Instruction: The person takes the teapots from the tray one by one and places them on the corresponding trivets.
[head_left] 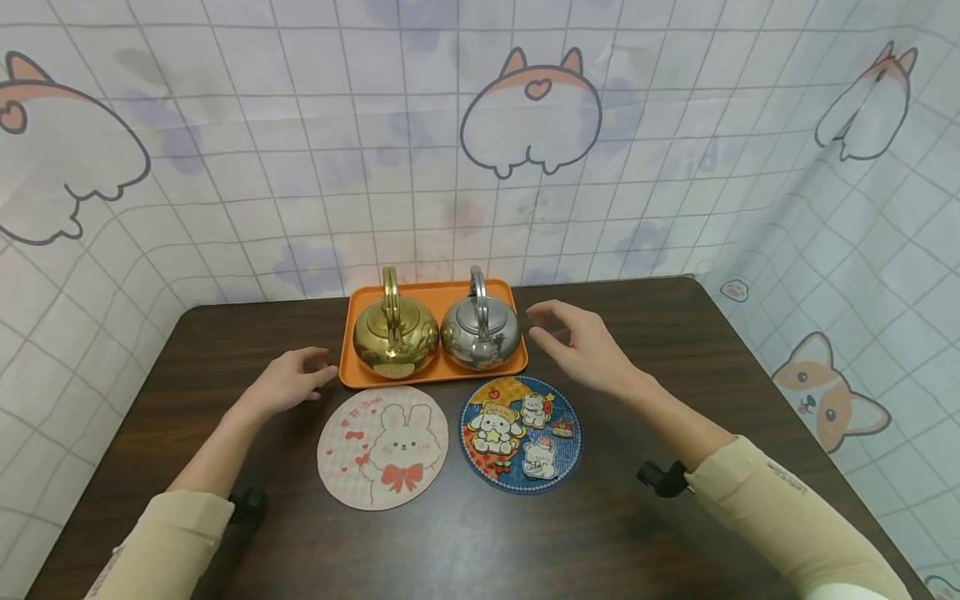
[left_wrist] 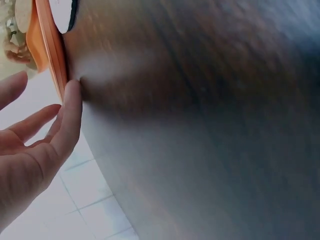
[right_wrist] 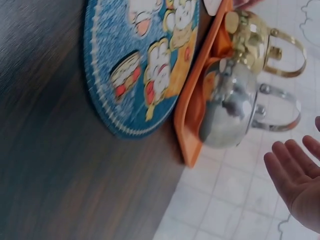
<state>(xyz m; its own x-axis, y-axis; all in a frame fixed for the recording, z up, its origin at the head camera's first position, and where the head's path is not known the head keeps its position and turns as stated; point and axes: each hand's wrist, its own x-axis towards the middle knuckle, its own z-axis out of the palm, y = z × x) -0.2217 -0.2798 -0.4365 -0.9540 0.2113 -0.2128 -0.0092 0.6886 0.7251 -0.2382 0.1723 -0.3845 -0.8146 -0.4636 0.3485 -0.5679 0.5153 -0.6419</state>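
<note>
A gold kettle (head_left: 396,337) and a silver kettle (head_left: 482,333) stand side by side on an orange tray (head_left: 435,292), handles upright. My left hand (head_left: 294,379) is at the tray's left front corner with loosely bent fingers, holding nothing; whether a fingertip touches the rim, I cannot tell. Just right of the silver kettle, my right hand (head_left: 581,346) hovers with its fingers toward it and a gap between. In the right wrist view the silver kettle (right_wrist: 232,107) and its handle (right_wrist: 280,125) are beside the spread fingers (right_wrist: 287,162), which hold nothing.
In front of the tray lie two round mats on the dark wooden table (head_left: 420,550): a pink bunny mat (head_left: 382,450) and a blue cartoon mat (head_left: 521,433). A tiled-pattern cloth (head_left: 360,150) with dog drawings hangs behind and along the sides.
</note>
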